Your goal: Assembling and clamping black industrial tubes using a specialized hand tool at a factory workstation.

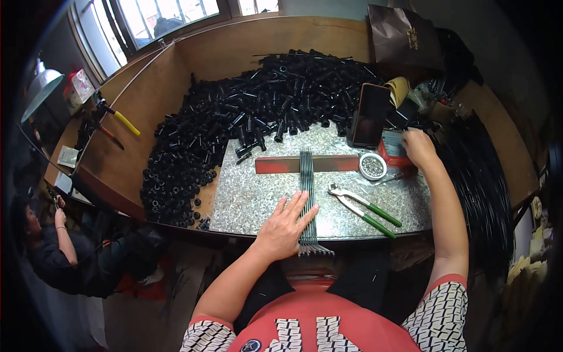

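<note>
My left hand (282, 230) lies flat with its fingers spread on a row of thin dark metal rods (307, 183). The rods run side by side across a long red-edged bar (275, 165), and their near ends stick out past the table's front edge. At the right, my right hand (417, 148) is at a small red box (392, 154), its fingers curled downward. Whatever those fingers pinch is hidden. A white round dish (372, 166) of small metal pieces stands left of the box. Green-handled pincers (365, 210) lie nearer me on the speckled board (240, 202).
A large heap of black tubular parts (258, 100) fills the back and left. A phone (370, 114) stands upright beside the box. Long black rods (478, 182) are piled at far right. Pliers (125, 123) hang on the left wall. Another person (58, 246) sits at lower left.
</note>
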`<act>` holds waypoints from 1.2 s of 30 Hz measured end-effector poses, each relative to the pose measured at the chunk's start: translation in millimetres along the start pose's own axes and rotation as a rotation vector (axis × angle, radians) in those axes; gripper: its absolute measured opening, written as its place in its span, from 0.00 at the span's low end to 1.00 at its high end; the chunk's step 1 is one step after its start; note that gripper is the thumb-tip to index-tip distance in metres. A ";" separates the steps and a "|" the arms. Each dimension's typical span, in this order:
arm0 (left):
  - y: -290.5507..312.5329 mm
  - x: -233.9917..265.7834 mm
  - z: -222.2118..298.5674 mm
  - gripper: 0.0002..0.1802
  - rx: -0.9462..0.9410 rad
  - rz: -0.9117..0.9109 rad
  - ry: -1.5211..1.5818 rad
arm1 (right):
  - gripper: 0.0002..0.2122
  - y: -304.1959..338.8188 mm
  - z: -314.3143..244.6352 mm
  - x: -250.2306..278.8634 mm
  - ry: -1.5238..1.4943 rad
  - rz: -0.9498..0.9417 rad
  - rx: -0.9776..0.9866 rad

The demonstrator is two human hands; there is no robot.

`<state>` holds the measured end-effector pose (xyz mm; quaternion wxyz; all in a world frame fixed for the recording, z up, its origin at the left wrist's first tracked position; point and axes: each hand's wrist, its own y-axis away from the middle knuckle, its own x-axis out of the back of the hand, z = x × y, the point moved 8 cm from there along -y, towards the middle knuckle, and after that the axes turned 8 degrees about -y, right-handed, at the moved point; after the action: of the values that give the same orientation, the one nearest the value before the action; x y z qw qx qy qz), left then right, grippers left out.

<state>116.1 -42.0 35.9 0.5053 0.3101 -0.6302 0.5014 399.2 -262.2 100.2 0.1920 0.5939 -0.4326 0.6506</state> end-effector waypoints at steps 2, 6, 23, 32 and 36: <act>-0.1 3.9 0.9 0.47 -0.017 0.044 -0.008 | 0.05 6.1 24.7 -10.5 0.077 -0.098 -0.061; 4.7 5.8 0.8 0.49 -0.001 0.014 0.012 | 0.04 11.0 28.4 -17.0 0.066 -0.107 -0.032; -5.7 131.9 22.5 0.37 -0.137 0.251 1.191 | 0.05 28.2 -45.5 76.3 -0.291 0.283 0.147; 3.8 172.1 35.4 0.14 -0.180 0.629 0.698 | 0.08 8.5 -2.5 34.7 -0.205 0.228 -0.039; 0.2 171.0 28.9 0.13 -0.041 0.579 0.806 | 0.08 14.4 -17.3 41.1 -0.249 0.321 0.001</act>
<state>55.7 -49.4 198.3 0.5546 -0.1060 -0.4548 0.6887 368.6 -267.2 135.4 0.0304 0.5934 -0.5416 0.5946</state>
